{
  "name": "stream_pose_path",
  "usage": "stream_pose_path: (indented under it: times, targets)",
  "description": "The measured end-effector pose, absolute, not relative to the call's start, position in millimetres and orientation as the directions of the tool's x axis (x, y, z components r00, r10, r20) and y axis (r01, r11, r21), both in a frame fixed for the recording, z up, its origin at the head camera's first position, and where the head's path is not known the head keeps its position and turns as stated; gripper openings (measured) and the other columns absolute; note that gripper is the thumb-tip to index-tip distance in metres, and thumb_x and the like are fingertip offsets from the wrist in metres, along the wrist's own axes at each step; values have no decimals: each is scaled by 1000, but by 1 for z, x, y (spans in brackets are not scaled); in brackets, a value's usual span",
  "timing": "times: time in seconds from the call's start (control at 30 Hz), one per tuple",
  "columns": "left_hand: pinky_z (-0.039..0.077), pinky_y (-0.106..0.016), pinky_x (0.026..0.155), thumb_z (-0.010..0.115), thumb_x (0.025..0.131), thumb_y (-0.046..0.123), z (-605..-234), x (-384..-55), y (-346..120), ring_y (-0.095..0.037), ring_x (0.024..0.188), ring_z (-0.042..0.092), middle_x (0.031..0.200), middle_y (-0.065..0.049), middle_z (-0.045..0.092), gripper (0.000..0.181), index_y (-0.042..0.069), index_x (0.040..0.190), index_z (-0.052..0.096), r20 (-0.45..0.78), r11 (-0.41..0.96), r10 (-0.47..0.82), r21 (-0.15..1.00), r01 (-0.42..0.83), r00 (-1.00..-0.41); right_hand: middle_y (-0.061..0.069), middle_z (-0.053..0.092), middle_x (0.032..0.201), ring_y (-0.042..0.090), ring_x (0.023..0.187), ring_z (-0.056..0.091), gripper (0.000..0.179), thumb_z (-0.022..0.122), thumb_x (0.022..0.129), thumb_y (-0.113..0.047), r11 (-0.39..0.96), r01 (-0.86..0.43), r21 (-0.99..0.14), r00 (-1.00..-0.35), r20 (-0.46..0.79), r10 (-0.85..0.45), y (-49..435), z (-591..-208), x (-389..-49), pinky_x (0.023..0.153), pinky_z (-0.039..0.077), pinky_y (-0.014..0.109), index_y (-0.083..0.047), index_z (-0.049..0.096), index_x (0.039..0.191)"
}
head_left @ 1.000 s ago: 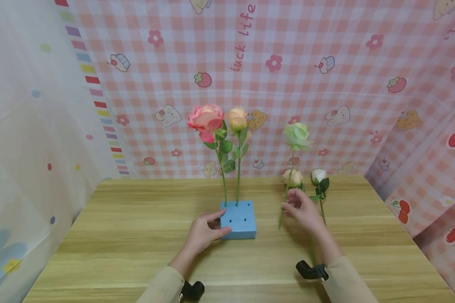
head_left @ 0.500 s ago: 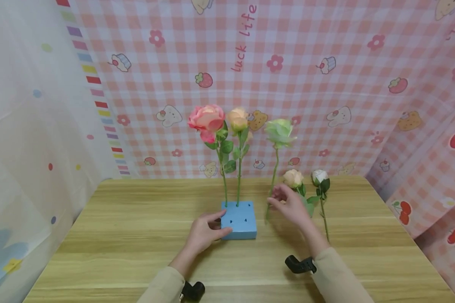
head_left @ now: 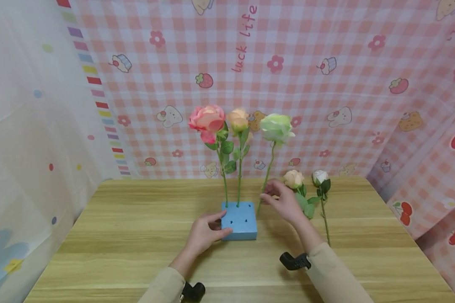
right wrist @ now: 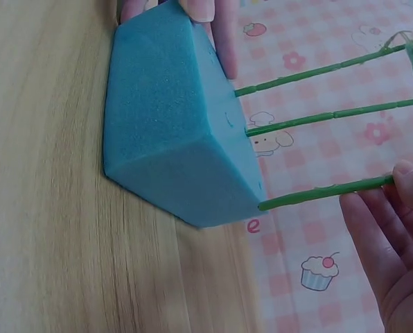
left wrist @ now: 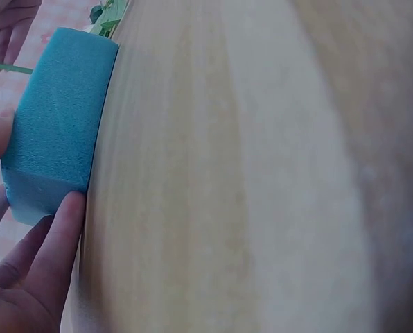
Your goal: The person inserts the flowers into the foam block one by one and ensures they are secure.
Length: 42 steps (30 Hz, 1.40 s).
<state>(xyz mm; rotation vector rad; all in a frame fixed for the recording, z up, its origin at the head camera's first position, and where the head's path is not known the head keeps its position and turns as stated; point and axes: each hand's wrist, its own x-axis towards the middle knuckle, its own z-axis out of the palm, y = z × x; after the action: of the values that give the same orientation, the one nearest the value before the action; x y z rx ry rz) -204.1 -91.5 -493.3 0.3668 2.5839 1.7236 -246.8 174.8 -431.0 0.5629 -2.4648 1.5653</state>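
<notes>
Where pink-checked cloth [head_left: 311, 97] lettered "luck life" backs the wood-grained table [head_left: 117, 244], one blue block [head_left: 242, 233], box-shaped, foam-textured, bears an upright pink rose [head_left: 207, 120] and peach rose [head_left: 238, 120]. Left hand [head_left: 204, 231]: gripping the block's left end between thumb and fingers. Right hand [head_left: 283, 203]: pinching the green rose [head_left: 277, 127] by its thin stem [head_left: 270, 164], tip just beside the block.

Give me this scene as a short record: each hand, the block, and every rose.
Left hand: holds the blue block at its left side
Right hand: pinches the green rose by its stem, bloom up
Green rose's lower end: near the block's right side; contact unclear
Standing in block: pink rose, peach rose
Unfilled holes: three visible
Lying on table: cream rose, white rose
</notes>
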Motion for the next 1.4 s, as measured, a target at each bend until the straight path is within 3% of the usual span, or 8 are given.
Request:
stream_pose_path:
  times: [0.37,1.4]
  targets:
    - [57,-25,72,86,79,28,-493,-203,-92,-25,96,66,119,-17,64,58,10,131,66,118,347,204,919,185,-972,15,60,93,34,86,67,16,65,93,3,324,-450,-832,-891,392,-230,163,-433,-256,71,60,31,2,58,107]
    - [57,-26,71,86,79,30,-493,-205,-92,-26,97,66,121,-17,64,58,11,131,67,112,364,204,914,182,-972,9,63,90,27,83,66,13,70,91,-1,416,-463,-783,-886,403,-228,148,-437,-263,69,59,29,-3,59,98]
